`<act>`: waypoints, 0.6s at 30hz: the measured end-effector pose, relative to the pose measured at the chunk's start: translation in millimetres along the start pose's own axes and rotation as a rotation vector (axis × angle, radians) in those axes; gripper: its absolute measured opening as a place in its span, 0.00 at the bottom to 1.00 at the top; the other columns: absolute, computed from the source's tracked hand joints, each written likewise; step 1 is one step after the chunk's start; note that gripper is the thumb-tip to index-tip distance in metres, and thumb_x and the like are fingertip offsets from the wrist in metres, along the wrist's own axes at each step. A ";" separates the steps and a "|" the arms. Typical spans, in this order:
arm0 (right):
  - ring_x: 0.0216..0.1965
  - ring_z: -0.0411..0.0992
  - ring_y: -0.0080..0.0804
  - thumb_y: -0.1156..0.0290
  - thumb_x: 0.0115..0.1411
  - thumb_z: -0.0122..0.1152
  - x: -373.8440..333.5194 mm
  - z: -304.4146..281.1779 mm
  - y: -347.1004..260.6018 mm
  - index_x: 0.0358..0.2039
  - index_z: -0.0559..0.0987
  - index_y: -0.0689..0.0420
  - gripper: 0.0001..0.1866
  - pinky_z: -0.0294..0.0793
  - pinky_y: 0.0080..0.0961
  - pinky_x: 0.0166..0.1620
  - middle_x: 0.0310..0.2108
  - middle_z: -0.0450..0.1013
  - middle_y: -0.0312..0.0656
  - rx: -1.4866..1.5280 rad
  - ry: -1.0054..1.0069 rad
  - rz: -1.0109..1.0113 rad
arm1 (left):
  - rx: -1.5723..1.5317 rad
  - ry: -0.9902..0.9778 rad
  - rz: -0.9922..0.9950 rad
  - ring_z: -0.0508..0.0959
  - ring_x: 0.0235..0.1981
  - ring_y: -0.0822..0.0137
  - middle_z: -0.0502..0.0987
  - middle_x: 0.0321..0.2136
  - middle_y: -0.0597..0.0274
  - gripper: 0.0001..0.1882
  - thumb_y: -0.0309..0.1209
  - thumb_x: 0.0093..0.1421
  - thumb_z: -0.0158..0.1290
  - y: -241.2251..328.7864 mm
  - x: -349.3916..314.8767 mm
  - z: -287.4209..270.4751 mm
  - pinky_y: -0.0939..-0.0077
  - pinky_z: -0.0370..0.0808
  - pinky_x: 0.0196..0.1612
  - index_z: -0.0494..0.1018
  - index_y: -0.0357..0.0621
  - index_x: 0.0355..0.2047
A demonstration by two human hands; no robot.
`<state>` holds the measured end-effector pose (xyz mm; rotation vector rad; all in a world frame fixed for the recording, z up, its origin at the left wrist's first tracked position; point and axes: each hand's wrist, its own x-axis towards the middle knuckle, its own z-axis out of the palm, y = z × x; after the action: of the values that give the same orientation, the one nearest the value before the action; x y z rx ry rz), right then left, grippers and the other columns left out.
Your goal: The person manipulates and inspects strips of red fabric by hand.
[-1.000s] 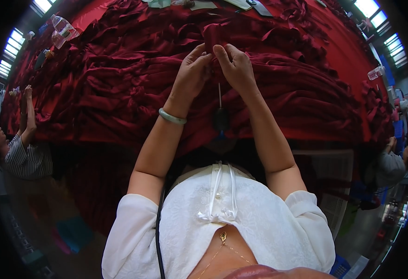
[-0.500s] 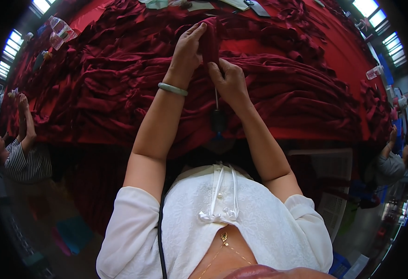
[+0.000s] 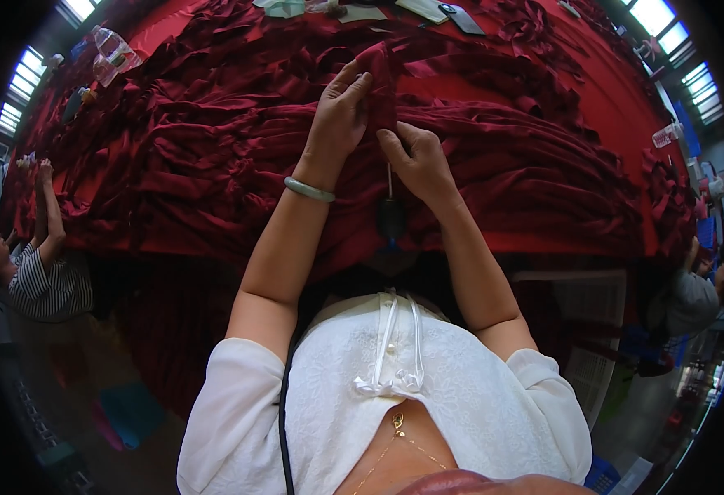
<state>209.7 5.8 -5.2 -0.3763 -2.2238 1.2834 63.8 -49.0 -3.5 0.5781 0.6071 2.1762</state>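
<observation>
A narrow piece of dark red fabric (image 3: 381, 95) stands up between my hands above the table. My left hand (image 3: 341, 115) is closed on its left side, thumb and fingers near the upper end. Lower down, my right hand (image 3: 420, 165) pinches the fabric's right edge between thumb and fingers. Below the fabric is an upright tool with a thin metal rod and a dark handle (image 3: 392, 220), at the table's near edge. The rod's upper end is hidden by the fabric and my right hand. Neither hand visibly grips the handle.
Heaped dark red fabric strips (image 3: 213, 157) cover much of the red table (image 3: 618, 107). Clear plastic bottles (image 3: 113, 56) lie at the far left, and another bottle (image 3: 667, 134) at the right. White crates (image 3: 589, 297) stand below on the right. Other people work at both sides.
Both hands have come slightly down and the right hand has shifted a little right. The fabric's upper end now leans left toward my left fingers. The view has shifted slightly.
</observation>
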 end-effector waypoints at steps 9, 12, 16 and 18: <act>0.20 0.57 0.19 0.56 0.61 0.56 63.3 -1.5 7.0 0.22 0.70 0.65 0.22 0.61 0.25 0.23 0.14 0.62 0.38 0.070 0.091 -0.104 | 0.121 0.039 -0.029 0.73 0.35 0.80 0.74 0.37 0.66 0.19 0.23 0.63 0.46 -12.9 -37.7 -3.5 0.86 0.73 0.40 0.64 0.41 0.55; 0.19 0.55 0.19 0.60 0.61 0.55 53.1 8.3 9.7 0.22 0.70 0.64 0.20 0.60 0.26 0.22 0.14 0.60 0.39 0.092 0.169 -0.104 | 0.230 -0.027 0.042 0.73 0.36 0.80 0.74 0.38 0.64 0.18 0.23 0.62 0.48 -10.9 -30.6 -15.3 0.86 0.72 0.40 0.66 0.40 0.53; 0.22 0.55 0.12 0.67 0.63 0.53 39.5 8.2 10.2 0.23 0.72 0.62 0.14 0.58 0.18 0.23 0.18 0.62 0.26 0.109 0.137 -0.065 | 1.393 -0.194 0.705 0.73 0.47 0.68 0.71 0.48 0.56 0.17 0.20 0.62 0.46 -0.1 -3.4 -18.7 0.80 0.72 0.47 0.64 0.32 0.52; 0.22 0.55 0.12 0.68 0.63 0.53 38.1 12.9 10.2 0.23 0.71 0.62 0.14 0.57 0.18 0.23 0.17 0.61 0.26 0.097 0.132 -0.061 | 1.165 -0.167 0.562 0.76 0.41 0.69 0.75 0.42 0.57 0.13 0.22 0.61 0.49 0.3 18.0 -21.1 0.79 0.74 0.43 0.69 0.34 0.47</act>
<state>170.9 20.5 -7.3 -0.3430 -2.0402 1.2904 40.8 -39.9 -16.1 1.6629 1.7940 2.0235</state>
